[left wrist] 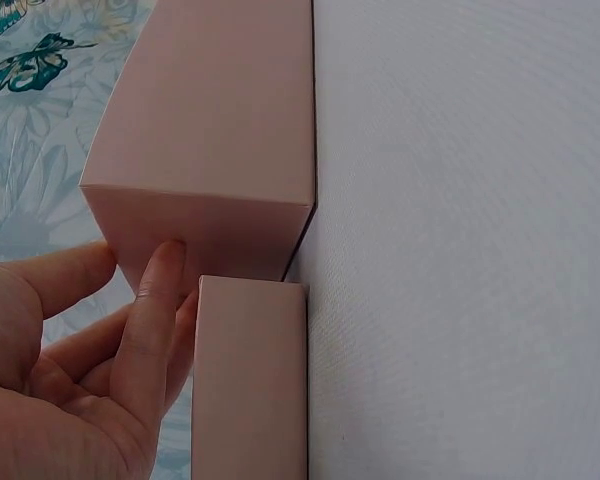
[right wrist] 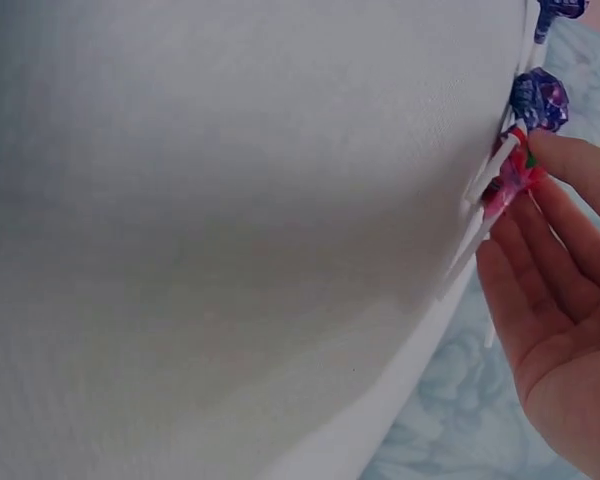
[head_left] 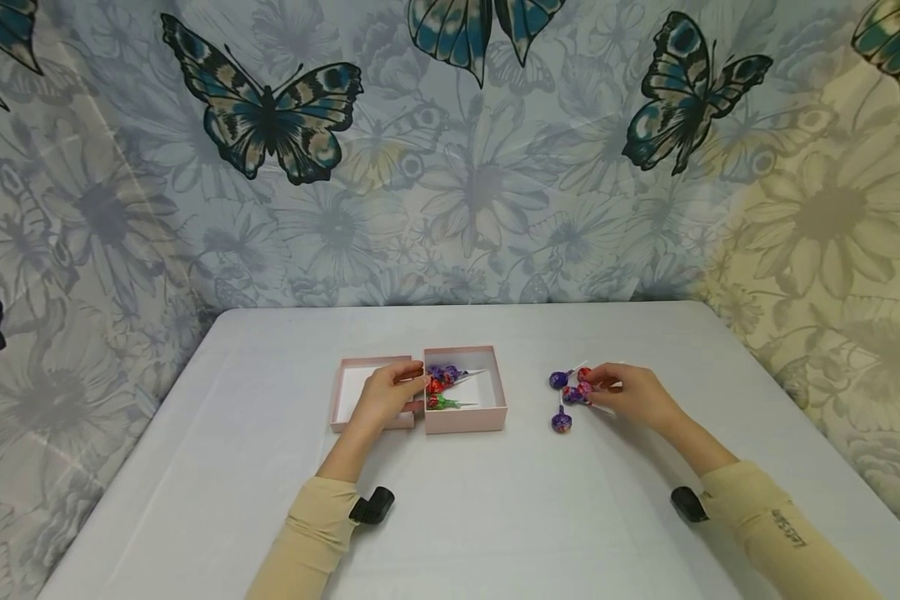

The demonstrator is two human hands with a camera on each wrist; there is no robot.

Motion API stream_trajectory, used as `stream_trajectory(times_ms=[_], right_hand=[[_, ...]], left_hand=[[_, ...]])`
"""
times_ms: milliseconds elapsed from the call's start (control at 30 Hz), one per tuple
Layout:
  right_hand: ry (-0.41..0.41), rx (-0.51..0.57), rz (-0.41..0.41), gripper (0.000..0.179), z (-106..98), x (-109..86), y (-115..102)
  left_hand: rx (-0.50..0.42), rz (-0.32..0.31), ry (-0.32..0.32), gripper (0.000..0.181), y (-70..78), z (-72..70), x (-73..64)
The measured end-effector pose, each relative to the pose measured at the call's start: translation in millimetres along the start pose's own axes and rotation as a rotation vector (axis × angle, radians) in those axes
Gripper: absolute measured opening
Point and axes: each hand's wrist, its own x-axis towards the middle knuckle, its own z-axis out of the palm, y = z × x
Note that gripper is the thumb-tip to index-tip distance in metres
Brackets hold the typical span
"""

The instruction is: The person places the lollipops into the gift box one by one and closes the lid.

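My left hand (head_left: pixel 384 396) is at the left wall of an open pink box (head_left: pixel 465 422), its fingertips resting against the wall and rim. In the left wrist view the fingers (left wrist: pixel 160 290) are fairly straight against that wall. Inside the box lie several wrapped lollipops (head_left: pixel 444 379), purple, red and green, with white sticks. On the right, my right hand (head_left: pixel 630 393) pinches a red-and-pink wrapped lollipop (right wrist: pixel 515 180) between thumb and fingers. Purple-wrapped lollipops (head_left: pixel 562 421) lie on the table beside it.
The shallow pink lid (head_left: pixel 337 396), white inside, stands just left of the box. Both are on a white-covered table (head_left: pixel 450 517). Behind it hangs a cloth (head_left: pixel 487 192) printed with butterflies and flowers. A black wrist camera (head_left: pixel 375 505) is on the left sleeve.
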Motion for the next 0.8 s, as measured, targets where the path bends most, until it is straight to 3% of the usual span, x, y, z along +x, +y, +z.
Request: stream_trajectory(times_ms=[367,800], right_hand=[[-0.016,-0.035,-0.013,0.021,0.2,1.4,-4.1],[0.024,-0.063,-0.057,0.017,1.2,0.3,-7.2]], left_hand=[[-0.017,0.004,-0.001,0.042,-1.5,-1.3,2.0],[-0.021,0.017,-0.005,0.042,-2.8,-2.0,3.0]])
